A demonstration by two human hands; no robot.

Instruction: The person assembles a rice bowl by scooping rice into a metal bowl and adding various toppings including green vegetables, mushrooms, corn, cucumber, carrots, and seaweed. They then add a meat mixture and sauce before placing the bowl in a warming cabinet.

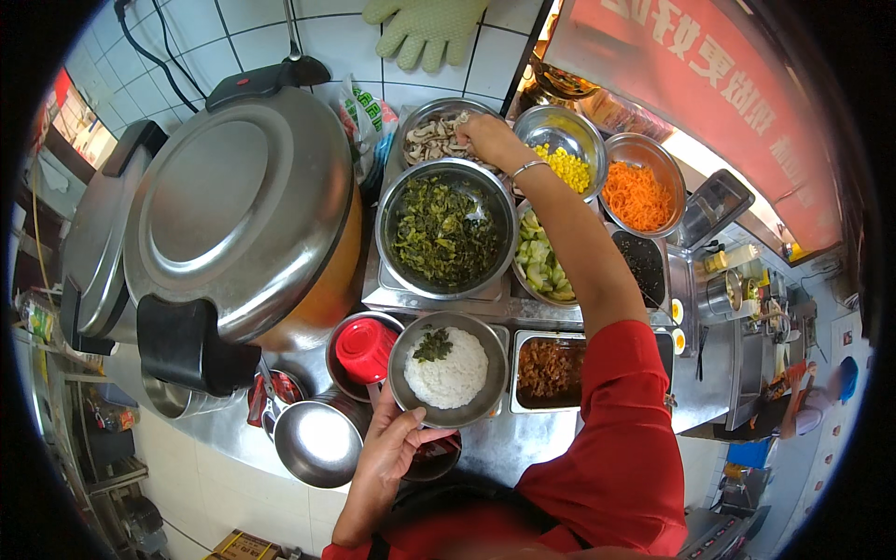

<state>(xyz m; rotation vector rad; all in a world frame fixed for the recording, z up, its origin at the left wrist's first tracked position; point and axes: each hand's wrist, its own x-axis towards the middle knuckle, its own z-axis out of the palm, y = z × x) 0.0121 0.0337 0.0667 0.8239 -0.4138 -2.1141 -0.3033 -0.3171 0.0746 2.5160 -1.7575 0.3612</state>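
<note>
Low in the centre of the frame sits a steel bowl of white rice (449,371) topped with a pinch of dark chopped greens, and the left hand (392,446) cups its near rim from below, fingers curled closed on the edge. It looks fairly light but smooth and likely slippery, so a grip under the lip with the thumb on the rim seems safest; the rice is soft and would spill if tipped. Towards the upper centre, the right hand (483,136) reaches into a bowl of sliced mushrooms (431,136), fingers pinched together on some pieces, which look soft and easily crushed. Between them lies a large bowl of pickled greens (446,230); to the right are corn (569,168) and shredded carrot (637,196). A big steel cooker lid (238,205) fills the left.
</note>
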